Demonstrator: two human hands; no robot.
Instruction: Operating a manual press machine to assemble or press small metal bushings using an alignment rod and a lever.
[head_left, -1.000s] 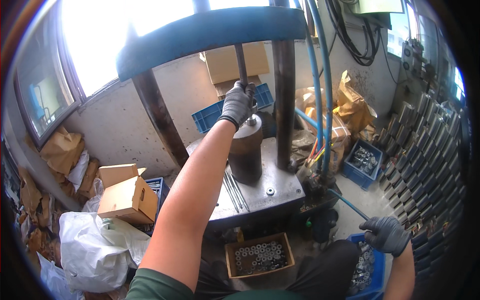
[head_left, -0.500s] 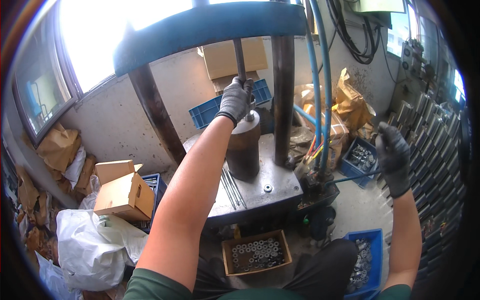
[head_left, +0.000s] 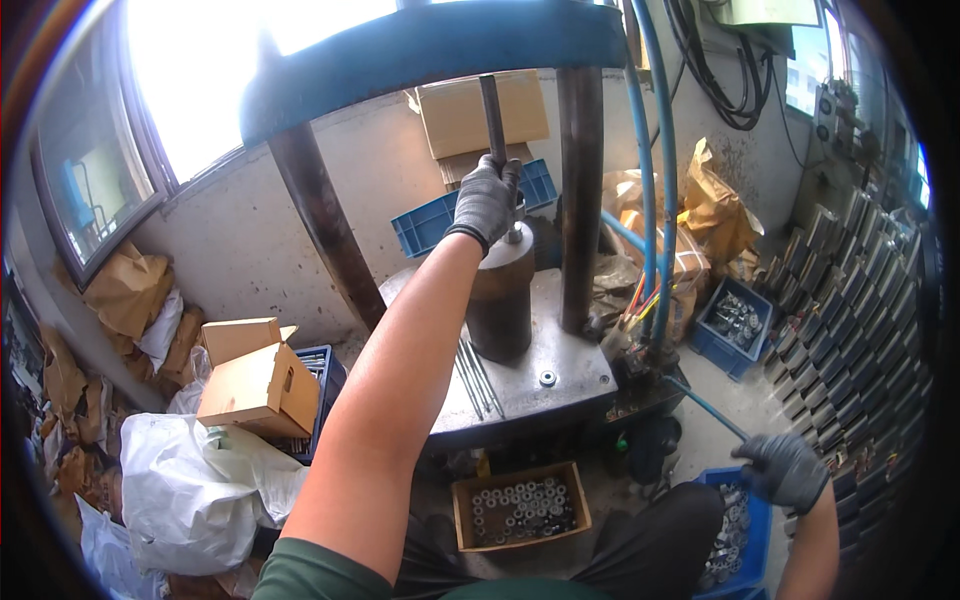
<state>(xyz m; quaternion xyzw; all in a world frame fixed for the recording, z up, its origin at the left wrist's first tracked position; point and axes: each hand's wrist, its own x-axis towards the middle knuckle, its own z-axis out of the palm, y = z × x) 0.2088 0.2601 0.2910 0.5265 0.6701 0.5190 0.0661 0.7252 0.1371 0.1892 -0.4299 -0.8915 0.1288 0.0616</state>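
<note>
My gloved left hand (head_left: 487, 200) is raised and closed around a thin vertical steel rod (head_left: 492, 110). The rod stands above a dark metal cylinder (head_left: 500, 300) on the press table (head_left: 560, 375). The blue press frame (head_left: 430, 45) arches overhead, with a dark column (head_left: 580, 200) right of the cylinder. My gloved right hand (head_left: 785, 470) is low on the right, gripping the end of a blue lever (head_left: 710, 410) that sticks out from the machine's side.
A wooden box of metal rings (head_left: 520, 510) sits below the table, between my knees. Blue crates of parts stand at right (head_left: 735, 320) and under my right hand (head_left: 740, 540). Cardboard boxes (head_left: 260, 380) and white bags (head_left: 190, 490) lie left. Stacked metal parts (head_left: 860, 300) line the right wall.
My right hand rose to the right of the press half a second ago and has come back down to the blue lever. The left hand stays on the rod.
</note>
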